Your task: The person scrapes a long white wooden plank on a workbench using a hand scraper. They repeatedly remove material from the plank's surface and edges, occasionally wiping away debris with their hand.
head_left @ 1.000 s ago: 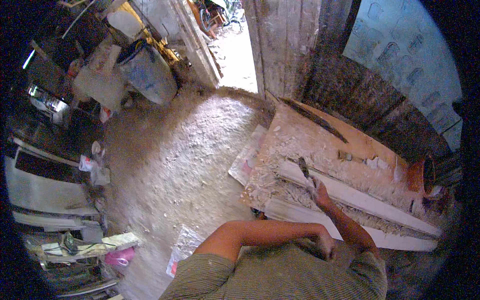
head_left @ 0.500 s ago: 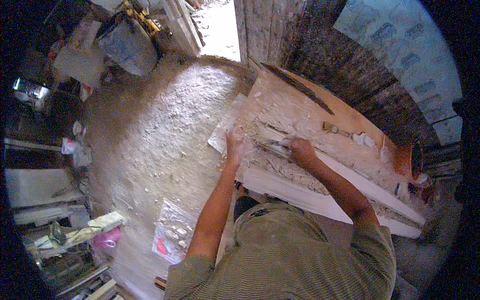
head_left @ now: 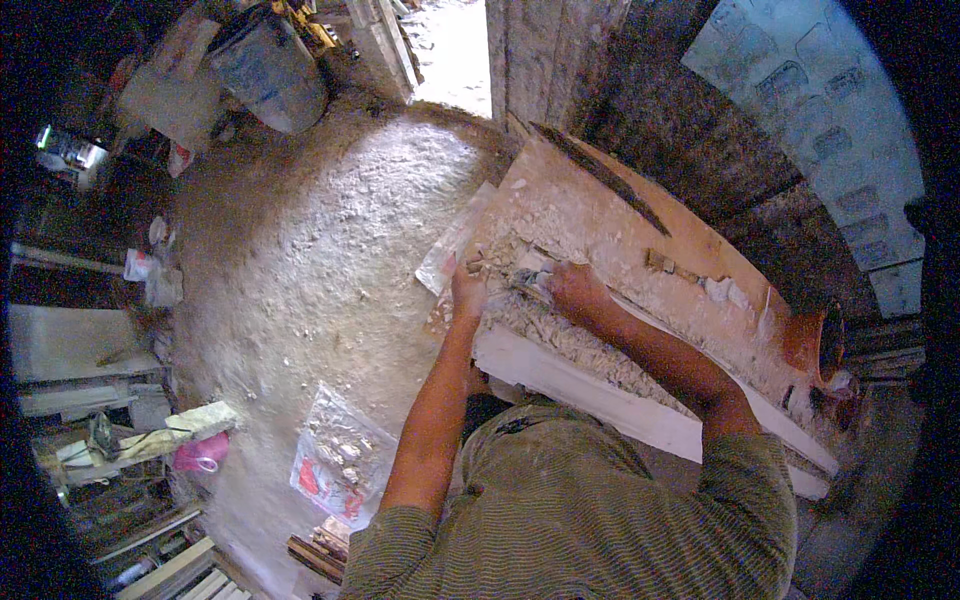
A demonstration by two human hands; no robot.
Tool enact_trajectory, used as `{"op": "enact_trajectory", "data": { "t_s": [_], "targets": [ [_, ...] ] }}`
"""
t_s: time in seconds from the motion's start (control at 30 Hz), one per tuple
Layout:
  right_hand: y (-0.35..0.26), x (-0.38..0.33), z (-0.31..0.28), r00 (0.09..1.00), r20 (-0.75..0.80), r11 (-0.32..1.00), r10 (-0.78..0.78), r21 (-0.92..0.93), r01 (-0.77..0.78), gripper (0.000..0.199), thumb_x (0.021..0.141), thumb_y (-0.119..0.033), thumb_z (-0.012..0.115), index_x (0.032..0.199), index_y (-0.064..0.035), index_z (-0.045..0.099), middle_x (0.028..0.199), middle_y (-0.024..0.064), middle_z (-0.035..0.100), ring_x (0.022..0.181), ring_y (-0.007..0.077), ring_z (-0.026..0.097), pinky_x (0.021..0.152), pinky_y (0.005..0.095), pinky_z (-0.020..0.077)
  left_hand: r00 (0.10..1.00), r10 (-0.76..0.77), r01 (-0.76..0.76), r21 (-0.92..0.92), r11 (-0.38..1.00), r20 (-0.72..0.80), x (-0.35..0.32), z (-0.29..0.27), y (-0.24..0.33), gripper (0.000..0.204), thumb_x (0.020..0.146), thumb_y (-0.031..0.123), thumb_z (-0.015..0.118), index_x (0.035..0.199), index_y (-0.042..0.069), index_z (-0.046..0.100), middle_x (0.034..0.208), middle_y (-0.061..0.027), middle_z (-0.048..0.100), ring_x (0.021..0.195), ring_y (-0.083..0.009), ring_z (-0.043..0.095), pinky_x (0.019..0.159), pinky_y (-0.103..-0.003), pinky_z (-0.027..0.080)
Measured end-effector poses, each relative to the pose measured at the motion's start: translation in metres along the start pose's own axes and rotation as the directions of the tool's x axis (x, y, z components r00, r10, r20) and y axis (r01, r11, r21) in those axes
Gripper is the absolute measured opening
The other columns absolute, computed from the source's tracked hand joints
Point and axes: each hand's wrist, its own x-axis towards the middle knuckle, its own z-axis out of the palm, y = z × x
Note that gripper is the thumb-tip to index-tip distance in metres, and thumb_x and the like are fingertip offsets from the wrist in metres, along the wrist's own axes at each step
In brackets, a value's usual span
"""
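I lean over a dusty workbench (head_left: 600,205) covered in white plaster crumbs. A long white plaster moulding (head_left: 590,385) lies along its near edge. My left hand (head_left: 467,292) presses flat on the moulding's left end, fingers spread, holding nothing. My right hand (head_left: 577,287) is closed around a small metal scraper (head_left: 528,281), whose blade touches the crumbly plaster between the two hands.
A brush (head_left: 664,263) lies farther back on the bench and an orange pot (head_left: 808,340) stands at its right end. On the dusty floor are a plastic bag (head_left: 335,460), a blue bucket (head_left: 270,75) and cluttered shelves (head_left: 90,340) at left. A doorway (head_left: 450,45) opens ahead.
My left arm has come up from my body and its hand now rests on the moulding's end. The right hand with the scraper has moved left along the bench toward that end.
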Motion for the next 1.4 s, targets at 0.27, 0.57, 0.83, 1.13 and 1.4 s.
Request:
{"op": "enact_trajectory", "data": {
  "t_s": [0.27,0.57,0.83,1.13,1.4],
  "targets": [
    [-0.007,0.007,-0.021,0.998,-0.041,0.999,-0.049,-0.019,0.048,0.012,0.079,-0.012,0.060,0.086,-0.0039,0.065,0.088,0.0149,0.064,0.085,0.0325,0.065,0.068,0.0477,0.0516,0.988,-0.145,0.129,-0.244,0.961,-0.049,-0.003,-0.008,-0.003,0.039,0.086,0.021,0.070,0.117,0.003,0.054,0.107,-0.0096,0.063,0.091,-0.0212,0.062,0.077,-0.035,0.051],
    [0.002,0.020,-0.029,0.997,0.022,0.997,0.072,0.040,-0.072,0.014,0.080,-0.014,0.059,0.086,-0.0038,0.065,0.087,0.0184,0.065,0.083,0.0349,0.066,0.070,0.0488,0.0524,0.963,-0.261,0.267,-0.351,0.898,0.065,-0.026,-0.024,0.008,0.044,0.090,0.022,0.068,0.128,0.008,0.053,0.118,-0.0099,0.062,0.096,-0.0202,0.061,0.079,-0.034,0.052],
    [0.020,0.028,-0.041,0.996,0.001,0.995,0.090,0.052,-0.090,0.018,0.084,-0.015,0.054,0.088,-0.0030,0.067,0.092,0.0185,0.064,0.083,0.0346,0.065,0.072,0.0490,0.0507,0.987,-0.158,0.160,-0.171,0.972,0.020,-0.043,-0.024,-0.018,0.043,0.091,0.027,0.067,0.129,0.010,0.055,0.122,-0.0064,0.060,0.098,-0.0188,0.061,0.081,-0.036,0.052],
    [0.022,0.037,-0.033,0.999,-0.017,0.999,-0.038,-0.036,0.038,0.015,0.084,-0.012,0.054,0.086,-0.0034,0.066,0.090,0.0181,0.064,0.082,0.0334,0.065,0.069,0.0459,0.0534,0.975,-0.187,0.220,-0.378,0.899,0.123,-0.044,-0.021,-0.003,0.045,0.092,0.029,0.066,0.130,0.007,0.056,0.119,-0.0070,0.063,0.096,-0.0181,0.061,0.077,-0.033,0.051],
    [-0.004,0.019,-0.045,0.998,-0.027,0.997,-0.051,0.051,0.052,0.016,0.083,-0.010,0.055,0.092,-0.0010,0.064,0.084,0.0174,0.065,0.074,0.0338,0.065,0.065,0.0484,0.0523,0.932,-0.278,0.340,-0.293,0.893,0.233,-0.033,-0.012,0.021,0.048,0.090,0.030,0.066,0.131,0.006,0.057,0.127,-0.0088,0.060,0.098,-0.0199,0.060,0.082,-0.034,0.050]
  ]
}}
